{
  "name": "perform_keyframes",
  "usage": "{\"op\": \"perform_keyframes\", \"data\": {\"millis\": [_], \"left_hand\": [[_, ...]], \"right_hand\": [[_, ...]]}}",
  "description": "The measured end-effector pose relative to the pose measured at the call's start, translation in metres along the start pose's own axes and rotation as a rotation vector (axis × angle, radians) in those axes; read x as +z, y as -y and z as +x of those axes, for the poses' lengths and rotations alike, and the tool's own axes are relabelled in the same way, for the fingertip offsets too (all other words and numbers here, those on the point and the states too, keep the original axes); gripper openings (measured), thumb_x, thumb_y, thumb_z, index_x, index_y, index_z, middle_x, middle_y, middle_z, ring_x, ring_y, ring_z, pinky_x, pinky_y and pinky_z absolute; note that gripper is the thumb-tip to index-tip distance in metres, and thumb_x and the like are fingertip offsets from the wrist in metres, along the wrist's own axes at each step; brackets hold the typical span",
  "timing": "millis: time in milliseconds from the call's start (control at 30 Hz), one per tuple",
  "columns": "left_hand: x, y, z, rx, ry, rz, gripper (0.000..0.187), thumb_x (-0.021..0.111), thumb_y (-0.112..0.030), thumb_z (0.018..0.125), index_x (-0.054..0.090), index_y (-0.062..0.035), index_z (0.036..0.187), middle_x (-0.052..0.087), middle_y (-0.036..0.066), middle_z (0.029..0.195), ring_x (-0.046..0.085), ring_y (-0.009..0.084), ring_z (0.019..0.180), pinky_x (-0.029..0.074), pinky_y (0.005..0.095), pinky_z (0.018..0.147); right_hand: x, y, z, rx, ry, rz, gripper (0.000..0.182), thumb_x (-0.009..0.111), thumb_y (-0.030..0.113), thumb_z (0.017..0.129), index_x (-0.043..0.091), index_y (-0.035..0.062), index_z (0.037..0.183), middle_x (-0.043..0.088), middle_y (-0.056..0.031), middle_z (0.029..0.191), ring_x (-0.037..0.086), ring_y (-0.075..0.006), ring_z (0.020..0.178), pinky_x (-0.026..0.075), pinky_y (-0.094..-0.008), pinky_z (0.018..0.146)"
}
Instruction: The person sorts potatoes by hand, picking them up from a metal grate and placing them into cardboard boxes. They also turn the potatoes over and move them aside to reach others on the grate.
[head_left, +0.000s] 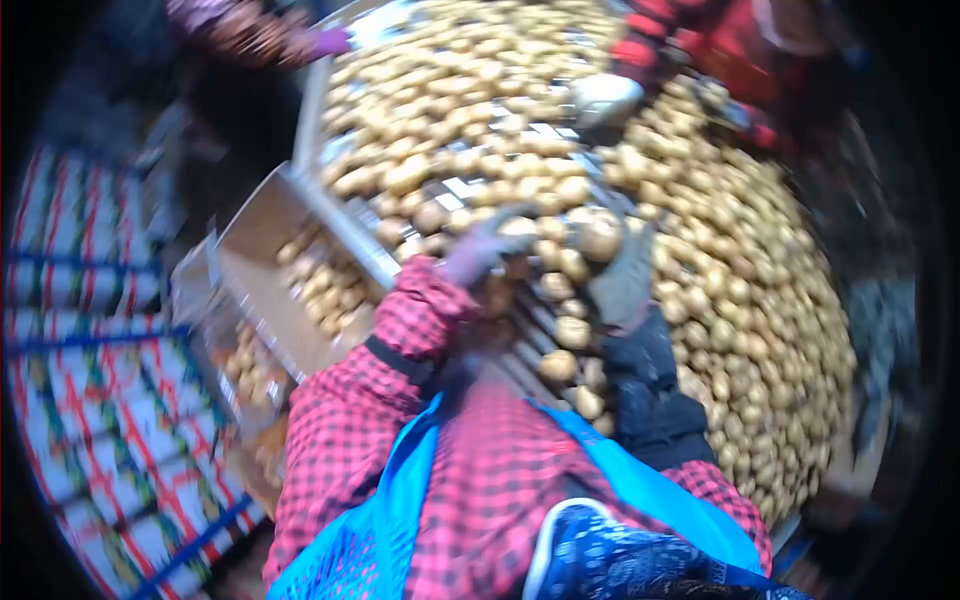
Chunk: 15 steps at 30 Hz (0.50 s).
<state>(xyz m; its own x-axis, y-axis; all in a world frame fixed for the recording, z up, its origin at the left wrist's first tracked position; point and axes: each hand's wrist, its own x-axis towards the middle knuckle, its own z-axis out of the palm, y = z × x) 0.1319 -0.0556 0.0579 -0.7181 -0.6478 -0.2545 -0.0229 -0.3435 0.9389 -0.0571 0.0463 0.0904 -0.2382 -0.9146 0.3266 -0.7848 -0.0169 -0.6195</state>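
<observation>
My left hand (476, 254), in a purplish-grey glove, curls its fingers round a pale potato (519, 229) over the slatted sorting table. Motion blur softens the fingertips. On the right, my right hand (622, 282) wears a grey glove and is closed against a larger potato (599, 236), which sits between its fingers and palm. Several loose potatoes (572, 333) lie on the slats (535, 357) between my two forearms. More potatoes (470, 110) spread over the table beyond my hands.
A big heap of potatoes (745, 330) rises at right. At left stand an open cardboard box (262, 225) part-filled with potatoes and stacked patterned cartons (120, 430). A purple-gloved co-worker's hand (330, 41) and another co-worker's white-gloved hand (606, 98) are across the table.
</observation>
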Motion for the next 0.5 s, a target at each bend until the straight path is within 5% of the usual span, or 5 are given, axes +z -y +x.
{"op": "perform_keyframes", "data": {"millis": [33,133,167,300,500], "left_hand": [[0.006,0.011,-0.015,0.049,0.019,-0.079,0.058,0.064,-0.032,0.093,0.049,-0.0050,0.141,0.062,0.008,0.126,0.060,0.0172,0.110,0.049,0.0337,0.096],[0.039,0.035,-0.072,0.014,0.076,-0.651,0.061,0.057,-0.046,0.097,0.047,-0.0045,0.141,0.063,0.009,0.125,0.062,0.0190,0.111,0.050,0.0334,0.097],[0.053,0.024,-0.100,-0.141,0.151,-1.141,0.062,0.055,-0.050,0.097,0.048,-0.0057,0.140,0.063,0.009,0.126,0.062,0.0208,0.113,0.050,0.0345,0.098],[0.029,0.044,-0.154,0.007,0.069,-1.308,0.060,0.052,-0.054,0.097,0.051,-0.0092,0.137,0.062,0.009,0.128,0.061,0.0173,0.116,0.051,0.0321,0.097],[-0.075,0.075,-0.260,0.167,-0.492,-1.050,0.054,0.045,-0.050,0.100,0.047,-0.0142,0.141,0.052,0.011,0.139,0.054,0.0227,0.123,0.044,0.0430,0.105]], "right_hand": [[0.006,0.012,-0.002,-0.045,-0.140,0.151,0.056,0.056,0.040,0.095,0.048,0.0032,0.136,0.058,-0.0154,0.125,0.055,-0.0259,0.118,0.043,-0.0407,0.106],[0.023,0.042,-0.016,-0.017,0.270,0.694,0.059,0.056,0.037,0.094,0.047,0.0011,0.140,0.052,-0.0199,0.137,0.050,-0.0319,0.128,0.040,-0.0416,0.108],[0.026,0.054,-0.015,-0.300,0.327,0.312,0.060,0.058,0.035,0.091,0.050,0.0009,0.139,0.051,-0.0212,0.138,0.048,-0.0347,0.131,0.037,-0.0433,0.110],[0.045,0.123,-0.019,-0.487,0.604,0.303,0.062,0.062,0.036,0.086,0.052,-0.0009,0.135,0.048,-0.0244,0.139,0.043,-0.0419,0.132,0.033,-0.0480,0.111],[0.055,0.155,-0.016,-0.501,0.757,0.620,0.066,0.062,0.034,0.090,0.043,0.0026,0.144,0.043,-0.0239,0.144,0.039,-0.0396,0.136,0.030,-0.0460,0.114]]}}
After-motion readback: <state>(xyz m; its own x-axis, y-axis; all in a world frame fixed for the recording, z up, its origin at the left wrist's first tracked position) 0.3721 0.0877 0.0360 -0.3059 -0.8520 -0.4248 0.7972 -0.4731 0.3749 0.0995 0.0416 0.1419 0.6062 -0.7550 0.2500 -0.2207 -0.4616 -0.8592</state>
